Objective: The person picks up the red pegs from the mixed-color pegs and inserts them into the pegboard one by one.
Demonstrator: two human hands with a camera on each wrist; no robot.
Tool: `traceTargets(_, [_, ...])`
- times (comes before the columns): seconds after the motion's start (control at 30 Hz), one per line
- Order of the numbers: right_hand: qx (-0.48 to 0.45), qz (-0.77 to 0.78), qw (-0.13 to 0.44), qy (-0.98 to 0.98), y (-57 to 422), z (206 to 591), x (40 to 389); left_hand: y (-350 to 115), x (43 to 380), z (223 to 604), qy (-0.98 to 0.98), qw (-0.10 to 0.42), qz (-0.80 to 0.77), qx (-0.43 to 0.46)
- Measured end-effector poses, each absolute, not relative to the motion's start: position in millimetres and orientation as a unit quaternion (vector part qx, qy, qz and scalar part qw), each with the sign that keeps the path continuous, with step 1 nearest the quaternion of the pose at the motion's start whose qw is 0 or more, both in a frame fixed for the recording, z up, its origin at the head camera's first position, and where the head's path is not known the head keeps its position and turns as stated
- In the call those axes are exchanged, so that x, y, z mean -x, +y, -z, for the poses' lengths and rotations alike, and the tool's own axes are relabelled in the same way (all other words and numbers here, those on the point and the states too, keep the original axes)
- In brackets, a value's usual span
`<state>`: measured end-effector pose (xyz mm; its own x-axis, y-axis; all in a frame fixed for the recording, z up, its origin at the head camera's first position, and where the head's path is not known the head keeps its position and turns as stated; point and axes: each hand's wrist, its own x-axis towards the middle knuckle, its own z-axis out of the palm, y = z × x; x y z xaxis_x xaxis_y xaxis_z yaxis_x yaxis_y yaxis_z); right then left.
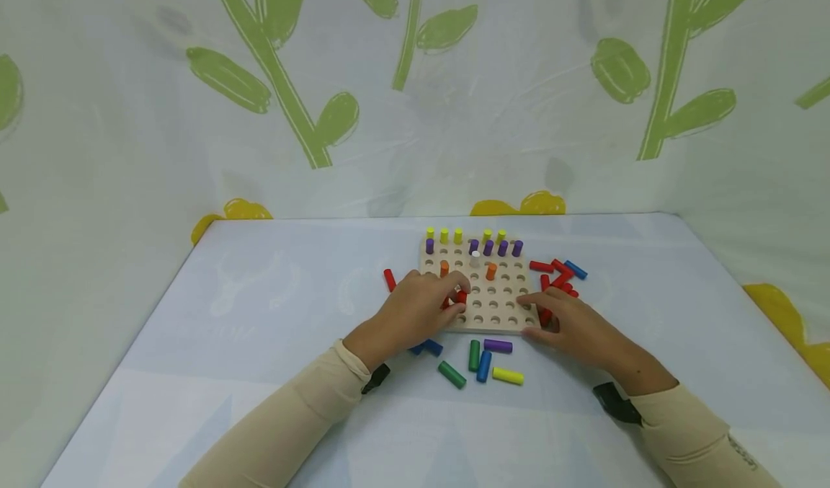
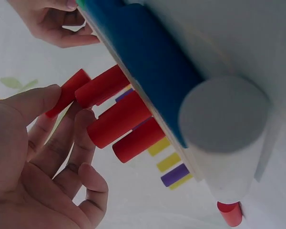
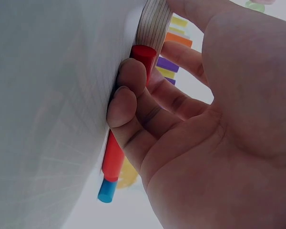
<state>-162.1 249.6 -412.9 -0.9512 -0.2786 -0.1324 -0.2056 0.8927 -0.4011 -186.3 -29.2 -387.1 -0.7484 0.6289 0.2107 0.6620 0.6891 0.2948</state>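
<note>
A wooden pegboard [image 1: 486, 322] lies before me, with rows of round holes. My left hand [image 1: 421, 302] is over its left part, pinching a red peg [image 2: 69, 93] between thumb and fingers. Beside that peg, several red pegs [image 2: 119, 119] stand upright in the board. At the front right corner is my right hand [image 1: 573, 327], its thumb at the front edge and its bent index finger on the top, holding the board. Its other fingers curl beside a red peg [image 3: 144, 55] lying against the board's side. Yellow pegs [image 1: 457, 236], purple pegs [image 1: 488, 247], orange pegs [image 1: 491, 272] and a white peg [image 1: 475, 259] stand farther back.
Loose red pegs [image 1: 542, 266] and a blue peg [image 1: 576, 269] lie right of the board. In front are green pegs [image 1: 452, 375], a purple peg [image 1: 498, 346], a yellow peg [image 1: 508, 376] and blue pegs [image 1: 483, 366]. A white cylinder [image 2: 224, 119] looms close in the left wrist view.
</note>
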Motion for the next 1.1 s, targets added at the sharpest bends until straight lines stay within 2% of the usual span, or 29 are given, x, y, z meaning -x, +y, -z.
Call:
traceTargets(0.77, [0.125, 0.176, 0.098, 0.971, 247.9, 411.7, 160.6, -28.8, 187.4, 392.0, -0.917, 0.008, 0.186, 0.352])
traceTargets(1.1, [0.133, 0.173, 0.085, 0.972, 249.5, 413.8, 161.1, -30.0, 188.1, 393.7, -0.914, 0.009, 0.188, 0.36])
